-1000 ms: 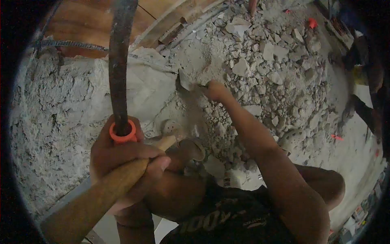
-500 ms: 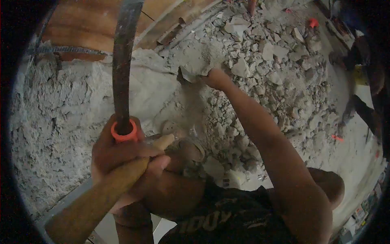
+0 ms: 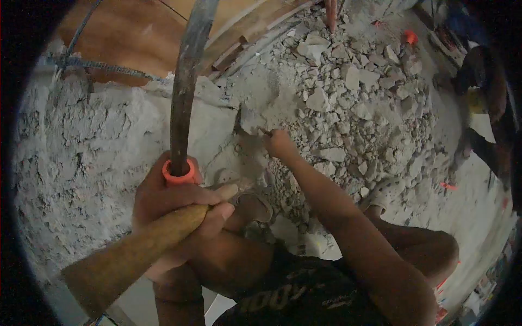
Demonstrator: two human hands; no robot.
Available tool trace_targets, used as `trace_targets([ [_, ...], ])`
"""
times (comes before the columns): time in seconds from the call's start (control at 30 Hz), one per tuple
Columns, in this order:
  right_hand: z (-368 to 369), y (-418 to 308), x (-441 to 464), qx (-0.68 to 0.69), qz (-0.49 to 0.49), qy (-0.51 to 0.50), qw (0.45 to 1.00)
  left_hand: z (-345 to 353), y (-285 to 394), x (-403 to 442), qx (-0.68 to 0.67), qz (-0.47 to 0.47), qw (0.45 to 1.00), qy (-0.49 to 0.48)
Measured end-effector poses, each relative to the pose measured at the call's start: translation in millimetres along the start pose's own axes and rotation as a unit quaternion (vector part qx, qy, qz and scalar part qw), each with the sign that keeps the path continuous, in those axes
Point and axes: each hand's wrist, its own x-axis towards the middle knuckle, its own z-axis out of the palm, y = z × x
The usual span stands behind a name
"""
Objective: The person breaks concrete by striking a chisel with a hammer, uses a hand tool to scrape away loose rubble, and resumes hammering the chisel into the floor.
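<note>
My left hand (image 3: pixel 174 201) is closed around a long, flat, dark metal bar (image 3: pixel 187 92) with an orange collar (image 3: pixel 178 171) at its base. The same hand pinches a wooden handle (image 3: pixel 136 244) that widens toward the lower left and tapers to a pale tip past my thumb. Low at the wall's foot, my right hand (image 3: pixel 280 144) is closed on what looks like a trowel (image 3: pixel 265 131); its blade is blurred against grey dust. Broken rubble (image 3: pixel 348 114) lies just right of that hand.
A rough, chipped grey wall face (image 3: pixel 98 157) fills the left. Brown boards (image 3: pixel 125 38) lean at the top. My clog-like shoes (image 3: pixel 385 194) stand in the debris. A co-worker (image 3: pixel 484 98) is at the right edge. An orange piece (image 3: pixel 410 37) lies beyond the rubble.
My right hand has moved down and toward my body, and the dust around it has thinned. The metal bar and my left hand have shifted slightly right.
</note>
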Motion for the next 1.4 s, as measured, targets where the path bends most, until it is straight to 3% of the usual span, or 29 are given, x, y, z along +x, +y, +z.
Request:
trace_targets([
  [0.13,-20,-14,0,-0.067,-0.056,-0.053,0.995,-6,-9,-3,0.042,0.025,0.998,-0.027],
  [0.2,-17,-21,20,-0.059,0.035,-0.03,0.997,-3,-4,-5,0.033,-0.003,0.999,-0.005],
  [0.43,-52,-10,75,-0.16,0.003,-0.092,0.983,-9,0,-1,0.052,-0.033,0.998,-0.023],
  [0.53,-13,8,58,-0.104,-0.052,-0.026,0.993,-11,-4,4,0.04,0.011,0.998,-0.042],
  [0.6,8,6,26,0.022,-0.03,0.058,0.998,-6,-6,1,0.038,0.013,0.999,-0.032],
  [0.73,17,-8,10,0.071,0.035,0.094,0.992,-3,-3,0,0.025,0.001,0.999,-0.026],
  [0.8,1,-11,14,0.058,0.032,-0.006,0.998,-4,-5,-3,0.032,0.001,0.999,-0.034],
  [0.93,-11,-7,18,-0.007,0.05,-0.043,0.998,-9,-3,-3,0.051,0.003,0.998,-0.029],
  [1.03,-18,-10,29,-0.076,0.0,0.014,0.997,-13,-7,-2,0.051,0.028,0.997,-0.047],
  [1.13,-58,-44,59,-0.117,0.008,-0.072,0.99,-9,-12,-6,0.012,0.012,1.0,-0.006],
  [1.2,-90,-60,78,-0.198,-0.038,-0.144,0.969,-9,-11,-6,0.016,0.001,1.0,-0.014],
  [1.33,-99,-71,94,-0.215,-0.049,-0.14,0.965,-10,-15,-4,0.001,0.001,0.999,-0.037],
  [1.4,-105,-83,90,-0.232,-0.03,-0.257,0.938,-8,-11,0,0.017,0.003,0.999,-0.044],
])
